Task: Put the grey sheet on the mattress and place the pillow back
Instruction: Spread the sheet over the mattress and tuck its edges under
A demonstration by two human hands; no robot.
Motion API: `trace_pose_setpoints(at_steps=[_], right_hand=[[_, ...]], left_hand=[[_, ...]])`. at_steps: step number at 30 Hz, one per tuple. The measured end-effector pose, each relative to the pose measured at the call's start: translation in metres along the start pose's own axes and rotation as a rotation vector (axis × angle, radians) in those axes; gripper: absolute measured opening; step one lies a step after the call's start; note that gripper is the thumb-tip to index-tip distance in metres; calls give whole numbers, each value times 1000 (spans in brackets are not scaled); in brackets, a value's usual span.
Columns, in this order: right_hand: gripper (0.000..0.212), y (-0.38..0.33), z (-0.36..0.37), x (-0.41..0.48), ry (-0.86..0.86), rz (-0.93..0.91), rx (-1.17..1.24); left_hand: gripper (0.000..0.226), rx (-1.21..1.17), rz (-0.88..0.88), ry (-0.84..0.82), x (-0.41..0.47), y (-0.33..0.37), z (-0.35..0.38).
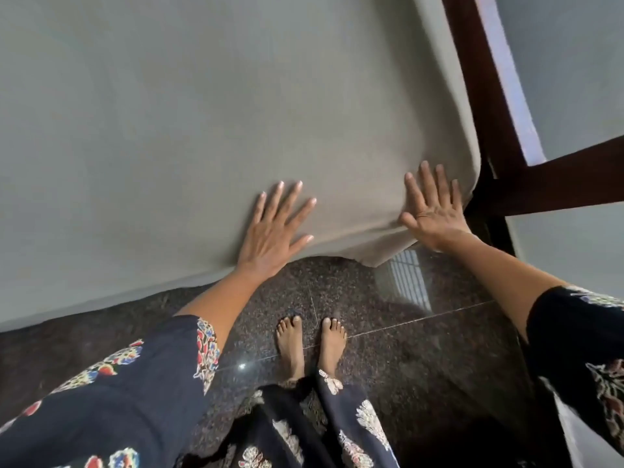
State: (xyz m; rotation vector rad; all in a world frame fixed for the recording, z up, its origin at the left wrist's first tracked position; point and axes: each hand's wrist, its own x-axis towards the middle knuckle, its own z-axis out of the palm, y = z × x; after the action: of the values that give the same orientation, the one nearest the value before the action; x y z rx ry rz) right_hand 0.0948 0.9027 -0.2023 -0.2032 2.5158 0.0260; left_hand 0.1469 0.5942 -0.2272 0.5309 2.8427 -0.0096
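I stood at the corner of the bed with both palms pressed flat on the grey sheet (202, 106), which lay spread over the mattress and filled most of what I could see. My left hand (275, 228) rested near the edge with its fingers spread wide and straight, gripping nothing. My right hand (434, 209) lay just beside the corner, also flat and open, fingers fanned, its thumb on a fold in the cloth. The two hands were apart, with a smooth stretch of sheet between them.

The mattress itself was entirely covered, so I could not make out its surface or how far the sheet was tucked beneath it. At the corner a loose flap of sheet (378, 253) hung below the edge over the floor, and whatever lay behind it was hidden. The far side and the head of the bed were cut off by the top and left borders.

The dark wooden bed frame (479, 96) ran along the right of the sheet, with a crossbar branching off toward the right border. My bare feet (310, 342) stood on the speckled stone floor (422, 366); a pale window reflection blurred the tile near the corner. My patterned sleeves (135, 393) ran out of view at the bottom.
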Motion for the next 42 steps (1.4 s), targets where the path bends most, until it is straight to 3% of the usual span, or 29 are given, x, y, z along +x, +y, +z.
trace_pose_setpoints(at_steps=[3,5,7,13,18,24,26,29,30,36,40,42], right_hand=[[79,-10,-6,-8,78,42,65],[78,-28,-8,-14,239,53,125],[79,-59,-17,-9,348,8,92],[77,-199,-18,56,266,-209,-39],[66,-294,17,41,307,-515,-175],[68,-356,24,28,290,-862,-297],[76,-377,1,61,380,-647,-145],[79,-412,-28,99,333,-125,65],[78,-430,-28,101,327,-84,52],[71,-556,23,43,327,-751,-284],[69,-569,34,18,224,-1031,-344],[70,-562,11,49,266,-1028,-299]], left_hand=[[68,-52,-111,-7,-29,-22,5],[68,-92,-240,10,-50,-36,14],[67,-65,-254,15,-68,-42,22],[64,-102,-129,95,-86,-71,21],[60,-152,-272,247,-102,-177,12],[69,-173,-538,123,-170,-307,34],[68,-163,-541,113,-199,-328,44],[62,-122,-472,126,-233,-337,55],[60,-118,-451,129,-241,-338,58],[58,-216,-435,193,-256,-352,56],[56,-269,-624,189,-279,-382,57],[57,-261,-709,183,-296,-400,62]])
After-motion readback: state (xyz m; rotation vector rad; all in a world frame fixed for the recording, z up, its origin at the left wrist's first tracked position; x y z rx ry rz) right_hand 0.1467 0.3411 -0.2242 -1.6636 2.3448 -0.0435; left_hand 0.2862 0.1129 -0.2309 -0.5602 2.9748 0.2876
